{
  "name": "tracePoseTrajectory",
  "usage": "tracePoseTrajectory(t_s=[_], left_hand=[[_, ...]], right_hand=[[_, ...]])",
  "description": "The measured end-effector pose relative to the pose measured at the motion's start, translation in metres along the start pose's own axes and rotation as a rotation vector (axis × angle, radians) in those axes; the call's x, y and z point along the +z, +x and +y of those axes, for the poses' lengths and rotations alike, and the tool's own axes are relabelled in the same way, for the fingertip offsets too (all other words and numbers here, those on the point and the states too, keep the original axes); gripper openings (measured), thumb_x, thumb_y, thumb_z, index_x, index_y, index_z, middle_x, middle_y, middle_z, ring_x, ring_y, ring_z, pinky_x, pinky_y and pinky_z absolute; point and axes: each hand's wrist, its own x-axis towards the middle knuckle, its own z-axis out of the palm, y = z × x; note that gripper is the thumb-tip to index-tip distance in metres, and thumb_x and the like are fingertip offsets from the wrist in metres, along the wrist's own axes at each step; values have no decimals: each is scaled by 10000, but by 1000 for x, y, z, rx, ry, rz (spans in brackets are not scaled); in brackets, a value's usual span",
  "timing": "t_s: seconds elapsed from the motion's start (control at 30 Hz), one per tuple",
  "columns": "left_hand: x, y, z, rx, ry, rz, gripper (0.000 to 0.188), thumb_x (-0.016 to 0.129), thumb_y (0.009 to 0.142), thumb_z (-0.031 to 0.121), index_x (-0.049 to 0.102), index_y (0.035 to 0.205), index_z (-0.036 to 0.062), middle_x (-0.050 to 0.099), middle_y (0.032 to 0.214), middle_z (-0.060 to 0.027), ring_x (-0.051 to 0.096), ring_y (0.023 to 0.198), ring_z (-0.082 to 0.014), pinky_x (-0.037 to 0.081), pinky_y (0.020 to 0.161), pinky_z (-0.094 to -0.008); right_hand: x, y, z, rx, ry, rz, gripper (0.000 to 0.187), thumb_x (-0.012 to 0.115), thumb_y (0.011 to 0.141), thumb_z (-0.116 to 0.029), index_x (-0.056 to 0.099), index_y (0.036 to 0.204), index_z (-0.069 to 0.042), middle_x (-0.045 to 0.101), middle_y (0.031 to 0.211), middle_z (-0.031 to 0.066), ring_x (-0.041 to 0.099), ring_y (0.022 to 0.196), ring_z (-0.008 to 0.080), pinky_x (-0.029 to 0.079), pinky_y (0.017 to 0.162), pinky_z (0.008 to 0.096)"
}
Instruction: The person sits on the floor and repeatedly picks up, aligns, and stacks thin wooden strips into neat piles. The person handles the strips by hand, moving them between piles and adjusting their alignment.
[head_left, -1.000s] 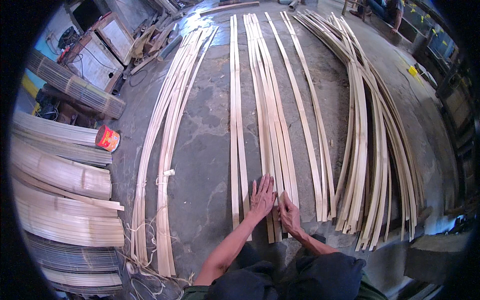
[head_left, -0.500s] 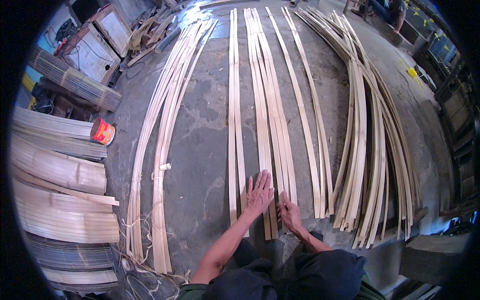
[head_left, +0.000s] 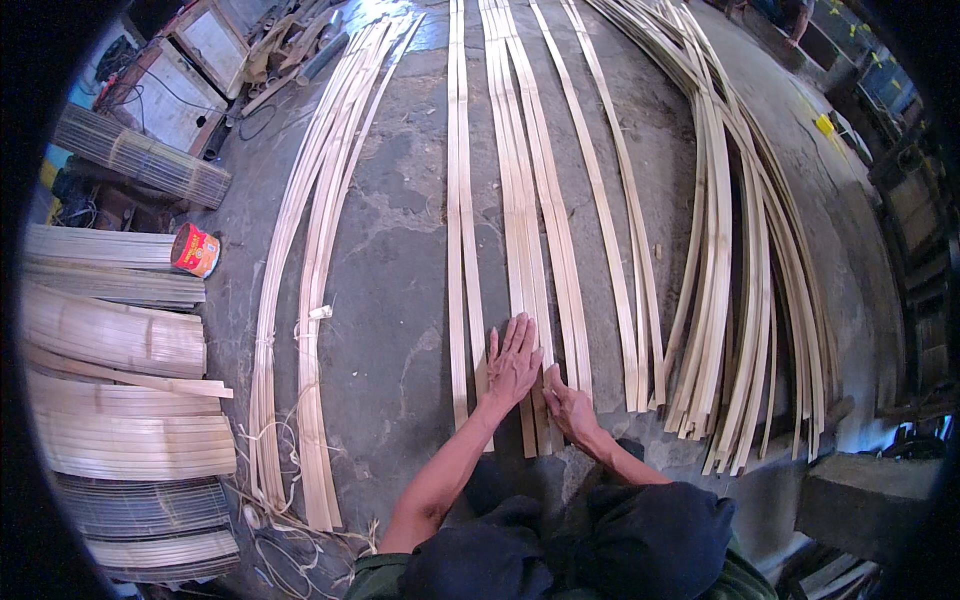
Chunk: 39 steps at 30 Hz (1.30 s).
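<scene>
Long pale bamboo strips lie lengthwise on the floor in front of me, close together in the middle group. My left hand rests flat on the near part of this group, fingers stretched out and pointing away from me. Just right of it, my right hand has its fingers curled in, thumb and fingertips closed at the edge of a strip. Part of that grip is hidden under the hand. A narrow pair of strips lies to the left, and separate thin strips lie to the right.
A large heap of strips fans out at the right. Tied bundles lie at the left, beside stacked slat panels and a red tin. A rolled slat mat lies farther back. Part of another person shows at far right.
My right hand has shifted slightly left, against the middle strips. The left hand stays flat on them. The whole view has tilted, so most things appear higher in it.
</scene>
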Motion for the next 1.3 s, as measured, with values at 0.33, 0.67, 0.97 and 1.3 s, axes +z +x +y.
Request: tracePoseTrajectory(t_s=[0.33,0.67,0.97,1.3], left_hand=[[-7,-1,2,9,61,-38,544,483,959,370,400,1456,166,244,1565,-152,210,1460,-313,113,1144,-625],[-2,40,35,96,-19,22,669,514,933,410,369,1443,2,248,1545,-232,194,1456,-363,88,1165,-585],[24,77,32,147,21,-38,731,491,935,457,331,1451,-35,319,1515,-211,236,1444,-334,89,1173,-569],[22,98,44,175,42,-80,781,501,905,530,337,1468,14,316,1529,-185,253,1439,-331,96,1173,-566]], right_hand=[[-24,2,-16,17,-215,-151,496,531,953,-279,410,1396,-90,643,759,272,629,702,482,501,640,566],[-26,-6,33,-311,-298,261,554,493,977,-305,385,1431,-6,370,1466,235,345,1363,418,298,1136,467],[-12,-8,33,-249,-318,235,576,427,992,-302,329,1449,36,312,1508,254,289,1405,412,208,1167,506],[-28,1,47,-187,-342,267,557,428,994,-298,350,1451,11,319,1525,203,284,1424,351,179,1179,492]])
